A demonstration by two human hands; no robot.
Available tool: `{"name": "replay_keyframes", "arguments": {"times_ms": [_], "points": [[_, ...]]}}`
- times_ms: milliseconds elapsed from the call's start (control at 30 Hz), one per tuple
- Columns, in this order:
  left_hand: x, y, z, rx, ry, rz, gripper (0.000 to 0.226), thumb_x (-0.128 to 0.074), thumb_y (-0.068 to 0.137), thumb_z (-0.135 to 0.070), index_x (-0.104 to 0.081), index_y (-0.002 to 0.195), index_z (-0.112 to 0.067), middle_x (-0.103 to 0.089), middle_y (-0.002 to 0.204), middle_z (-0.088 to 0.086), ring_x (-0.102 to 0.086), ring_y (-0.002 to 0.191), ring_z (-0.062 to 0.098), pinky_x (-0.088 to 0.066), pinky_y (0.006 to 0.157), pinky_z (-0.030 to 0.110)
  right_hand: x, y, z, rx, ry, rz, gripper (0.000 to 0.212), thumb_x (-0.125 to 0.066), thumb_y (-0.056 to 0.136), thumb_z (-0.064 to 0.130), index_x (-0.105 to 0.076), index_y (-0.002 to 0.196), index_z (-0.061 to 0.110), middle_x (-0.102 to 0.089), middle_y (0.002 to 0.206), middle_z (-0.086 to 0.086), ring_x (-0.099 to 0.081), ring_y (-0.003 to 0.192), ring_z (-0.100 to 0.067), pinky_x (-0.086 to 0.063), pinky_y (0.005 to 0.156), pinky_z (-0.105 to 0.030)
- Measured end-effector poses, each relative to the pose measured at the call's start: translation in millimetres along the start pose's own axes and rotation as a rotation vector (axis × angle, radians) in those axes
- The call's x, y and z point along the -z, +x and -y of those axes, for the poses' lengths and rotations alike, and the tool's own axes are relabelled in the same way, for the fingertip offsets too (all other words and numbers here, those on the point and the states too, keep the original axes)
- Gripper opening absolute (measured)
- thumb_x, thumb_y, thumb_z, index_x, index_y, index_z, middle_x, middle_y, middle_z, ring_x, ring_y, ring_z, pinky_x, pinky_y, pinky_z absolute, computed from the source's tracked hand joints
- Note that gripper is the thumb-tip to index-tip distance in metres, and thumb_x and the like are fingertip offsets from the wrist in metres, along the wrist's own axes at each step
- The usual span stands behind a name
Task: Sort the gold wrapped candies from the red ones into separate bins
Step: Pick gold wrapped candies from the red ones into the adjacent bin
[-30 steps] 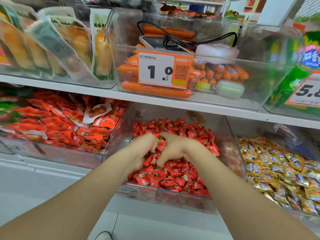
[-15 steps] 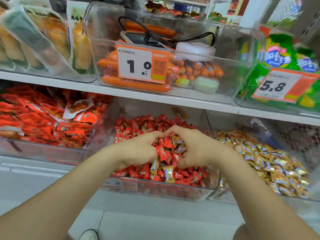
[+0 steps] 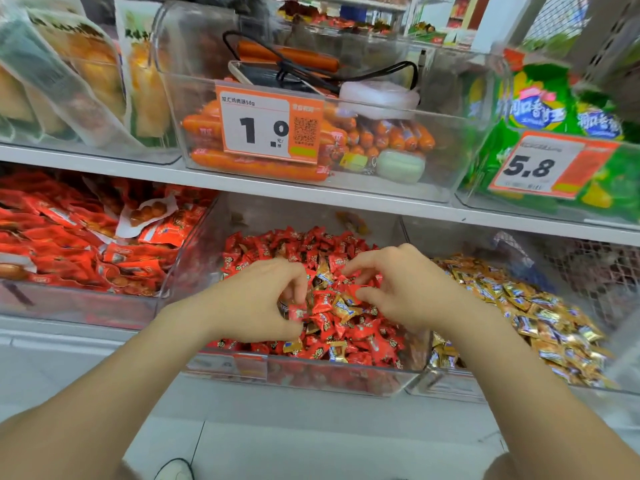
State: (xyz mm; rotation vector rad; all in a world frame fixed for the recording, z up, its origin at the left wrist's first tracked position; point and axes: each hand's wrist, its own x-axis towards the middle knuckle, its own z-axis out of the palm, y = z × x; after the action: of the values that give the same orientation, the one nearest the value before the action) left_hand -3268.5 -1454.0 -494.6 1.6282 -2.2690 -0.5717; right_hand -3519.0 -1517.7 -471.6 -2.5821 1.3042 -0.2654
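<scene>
My left hand (image 3: 256, 306) pinches a red candy (image 3: 297, 311). My right hand (image 3: 408, 289) curls into the mixed candy pile (image 3: 349, 329); I cannot tell its grip. Above them a price tag (image 3: 268, 124) reads 1.0, and up right another tag (image 3: 550, 166) reads 5.8.

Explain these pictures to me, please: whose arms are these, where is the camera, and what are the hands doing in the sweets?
There is no machine here: a person wears a wide-angle camera on the head, so you look down along their arms at a shop shelf. All the pictures come from that one camera. The middle clear bin holds red candies with some gold candies mixed in; the bin to its right holds gold ones. The left hand pinches a red candy between thumb and fingers. The right hand has curled fingers in the pile; whether it grips anything I cannot tell. The job is sorting gold from red.
</scene>
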Motion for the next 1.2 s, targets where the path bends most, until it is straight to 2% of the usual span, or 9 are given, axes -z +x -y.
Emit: {"name": "replay_keyframes", "arguments": {"times_ms": [100, 200, 333, 667, 800, 900, 1000, 1067, 1200], "points": [[-0.7, -1.6, 3.3, 0.030, 0.005, 0.143, 0.040, -0.092, 0.071, -0.051, -0.068, 0.096, -0.031, -0.063, 0.098, -0.013, -0.056, 0.080, -0.013, -0.043, 0.063, 0.010, -1.2, 0.6, -1.3, -0.038, -0.183, 0.046, 0.040, -0.068, 0.086, 0.023, -0.071, 0.122, 0.042, -0.072, 0.106, 0.012, -0.060, 0.110, -0.016, -0.055, 0.096, -0.040], [-2.9, 0.1, 0.9, 0.049, -0.002, 0.175, 0.036, -0.094, 0.072, -0.045, -0.074, 0.099, -0.031, -0.067, 0.094, -0.015, -0.056, 0.074, -0.021, -0.041, 0.060, 0.007, -1.9, 2.3, 8.1, -0.008, -0.212, 0.032, 0.051, -0.062, 0.078, 0.013, -0.073, 0.123, 0.033, -0.071, 0.115, 0.007, -0.058, 0.113, -0.018, -0.052, 0.098, -0.037], [0.1, 0.2, -4.2, 0.069, -0.050, 0.168, 0.017, -0.087, 0.084, -0.034, -0.077, 0.094, -0.026, -0.066, 0.065, -0.032, -0.060, 0.069, -0.018, -0.040, 0.061, 0.002, -9.1, 1.7, 23.4, 0.010, -0.057, 0.160, 0.056, -0.080, 0.081, 0.047, -0.067, 0.132, 0.029, -0.072, 0.112, 0.007, -0.064, 0.104, -0.012, -0.056, 0.091, -0.035], [2.6, 8.0, 9.7, 0.175, -0.071, -0.265, 0.044, -0.036, 0.108, -0.029, -0.046, 0.069, -0.011, -0.053, 0.063, 0.000, -0.049, 0.058, 0.016, -0.033, 0.056, 0.034, -25.6, 11.9, 6.5, -0.049, 0.010, 0.177, 0.023, -0.086, 0.087, 0.035, -0.077, 0.109, 0.038, -0.069, 0.114, 0.014, -0.057, 0.115, -0.010, -0.051, 0.103, -0.042], [-1.4, 13.9, 31.5, 0.236, 0.056, -0.056, 0.038, -0.041, 0.104, 0.001, -0.072, 0.112, -0.020, -0.070, 0.097, -0.001, -0.061, 0.078, 0.005, -0.041, 0.056, 0.018, -18.8, 8.5, 0.3, -0.098, 0.131, 0.097, 0.014, -0.081, 0.091, 0.028, -0.075, 0.094, 0.041, -0.070, 0.098, 0.020, -0.065, 0.085, -0.011, -0.055, 0.089, -0.033], [-5.4, 14.8, 35.2, 0.214, 0.119, 0.133, 0.052, -0.041, 0.104, 0.003, -0.060, 0.143, -0.027, -0.062, 0.128, -0.001, -0.057, 0.087, 0.002, -0.047, 0.067, 0.020, -10.9, 4.3, 3.4, -0.120, 0.381, 0.022, 0.015, -0.071, 0.100, 0.021, -0.076, 0.103, 0.035, -0.075, 0.107, 0.008, -0.054, 0.051, -0.016, -0.048, 0.059, -0.023], [-12.7, 17.2, 36.9, 0.186, 0.129, 0.161, 0.037, -0.054, 0.108, -0.020, -0.056, 0.144, -0.028, -0.046, 0.119, -0.005, -0.057, 0.103, 0.018, -0.051, 0.092, 0.036, -8.7, 0.7, 10.4, -0.222, 0.736, 0.021, 0.027, -0.062, 0.106, 0.012, -0.077, 0.111, 0.033, -0.071, 0.117, -0.011, -0.059, 0.073, -0.026, -0.056, 0.065, -0.029], [-15.7, 19.2, 39.0, 0.197, 0.105, 0.151, 0.032, -0.064, 0.103, -0.029, -0.059, 0.135, -0.031, -0.039, 0.105, -0.012, -0.056, 0.098, 0.017, -0.049, 0.092, 0.035, -12.8, 3.0, 14.2, -0.337, 1.020, 0.016, 0.034, -0.054, 0.106, 0.000, -0.078, 0.115, 0.022, -0.062, 0.112, -0.016, -0.058, 0.092, -0.030, -0.061, 0.073, -0.032], [-15.2, 21.9, 38.4, 0.140, 0.105, 0.189, 0.030, -0.070, 0.098, -0.041, -0.061, 0.126, -0.034, -0.044, 0.099, -0.013, -0.050, 0.097, 0.012, -0.042, 0.083, 0.029, -11.2, 7.5, 22.2, -0.616, 1.513, 0.052, 0.038, -0.039, 0.104, -0.011, -0.070, 0.123, 0.002, -0.059, 0.103, -0.021, -0.062, 0.087, -0.030, -0.057, 0.065, -0.035]]}}
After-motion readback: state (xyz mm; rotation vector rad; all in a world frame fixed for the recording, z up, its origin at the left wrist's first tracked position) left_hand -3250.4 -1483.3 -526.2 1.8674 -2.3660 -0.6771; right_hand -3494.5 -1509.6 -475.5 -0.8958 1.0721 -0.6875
